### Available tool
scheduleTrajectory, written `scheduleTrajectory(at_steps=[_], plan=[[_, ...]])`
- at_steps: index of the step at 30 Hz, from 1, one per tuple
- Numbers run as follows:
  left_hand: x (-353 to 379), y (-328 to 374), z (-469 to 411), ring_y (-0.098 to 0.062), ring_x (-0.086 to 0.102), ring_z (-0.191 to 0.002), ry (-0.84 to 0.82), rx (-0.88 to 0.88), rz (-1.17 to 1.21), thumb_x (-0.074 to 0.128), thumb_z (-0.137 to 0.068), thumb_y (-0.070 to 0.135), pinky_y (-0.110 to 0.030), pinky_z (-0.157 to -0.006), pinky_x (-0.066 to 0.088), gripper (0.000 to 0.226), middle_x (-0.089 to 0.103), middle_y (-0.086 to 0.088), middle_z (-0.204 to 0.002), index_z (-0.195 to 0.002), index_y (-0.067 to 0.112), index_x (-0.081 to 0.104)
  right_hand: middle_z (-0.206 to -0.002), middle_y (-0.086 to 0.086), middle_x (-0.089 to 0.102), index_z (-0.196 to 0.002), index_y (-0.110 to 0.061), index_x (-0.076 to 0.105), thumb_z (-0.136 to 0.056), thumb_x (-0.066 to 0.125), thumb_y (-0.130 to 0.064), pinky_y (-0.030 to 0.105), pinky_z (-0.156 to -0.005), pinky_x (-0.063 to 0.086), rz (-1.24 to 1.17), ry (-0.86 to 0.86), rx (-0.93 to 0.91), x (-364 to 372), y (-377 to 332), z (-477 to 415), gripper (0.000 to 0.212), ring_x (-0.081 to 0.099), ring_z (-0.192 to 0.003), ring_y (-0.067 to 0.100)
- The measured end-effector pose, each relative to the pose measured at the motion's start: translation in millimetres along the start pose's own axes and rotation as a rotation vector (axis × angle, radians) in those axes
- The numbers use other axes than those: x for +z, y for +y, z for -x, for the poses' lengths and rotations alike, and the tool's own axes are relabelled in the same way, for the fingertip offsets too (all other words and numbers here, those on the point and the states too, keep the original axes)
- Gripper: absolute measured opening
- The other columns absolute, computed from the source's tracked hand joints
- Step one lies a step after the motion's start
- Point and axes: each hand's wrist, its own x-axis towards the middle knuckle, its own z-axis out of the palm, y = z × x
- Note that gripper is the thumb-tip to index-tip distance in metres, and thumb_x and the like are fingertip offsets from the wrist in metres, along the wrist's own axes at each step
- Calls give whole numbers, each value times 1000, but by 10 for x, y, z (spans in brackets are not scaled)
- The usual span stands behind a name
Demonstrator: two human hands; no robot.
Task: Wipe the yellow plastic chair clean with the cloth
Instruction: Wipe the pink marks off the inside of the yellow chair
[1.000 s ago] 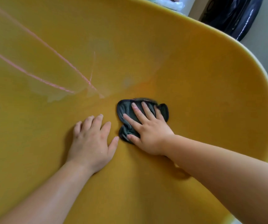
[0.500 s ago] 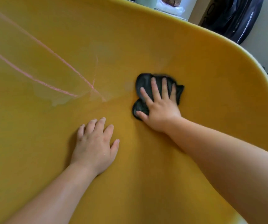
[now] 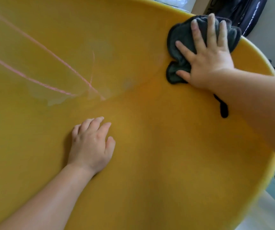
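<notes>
Across nearly the whole head view, the yellow chair (image 3: 133, 39) is seen from close above, with its curved rim running along the far edge and round to the right. At the far right, on that rim, the cloth (image 3: 181, 39), dark grey and bunched, is pressed against the chair by the right hand (image 3: 208, 60). The fingers (image 3: 198, 35) are spread and kept straight over the cloth, and the thumb is laid on its near lobe. The grip is flat and wide, and nothing is curled round. The far part of the cloth is carried up to the rim's edge.

Near the middle, the left hand (image 3: 90, 146) is laid palm down on the bare chair, well apart from the cloth. Its grip is relaxed, with the fingers slightly bent, and nothing is held.

To the left, thin pink lines (image 3: 39, 47) are drawn across the chair and are met by a pale, wet-looking patch (image 3: 55, 97). A small black shape (image 3: 223, 110) is seen just beside the right forearm; what it is cannot be told. Beyond the rim, at the far right, a black bag (image 3: 242, 12) is seen against a pale wall.
</notes>
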Motion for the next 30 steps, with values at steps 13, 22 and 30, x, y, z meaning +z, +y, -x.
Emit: scheduleTrajectory(at_steps=[13, 22, 30], plan=[[-7, -58, -29, -36, 56, -112, 178, -39, 186, 35, -81, 32, -46, -94, 41, 53, 64, -11, -124, -116, 11, 69, -171, 0, -15, -158, -52, -2, -89, 2, -77, 54, -125, -9, -539, -178, -450, -49, -1208, 920, 73, -17, -156, 33], [-8, -42, -40, -36, 54, -114, 169, -19, 145, 36, -80, 32, -48, -95, 40, 53, 64, -10, -124, -117, 12, 68, -168, -3, -24, -159, -46, -12, -98, 8, -71, 61, -122, -11, -564, -367, -365, -222, -1355, 1034, 68, -28, -152, 36], [-9, -70, -2, -38, 56, -109, 184, 24, 119, 38, -86, 36, -48, -94, 43, 48, 65, -12, -119, -113, 12, 69, -166, -13, -28, -152, -61, -13, -99, 15, -74, 53, -122, -17, -717, -451, -981, -685, -1093, 2352, 62, -33, -151, 27]])
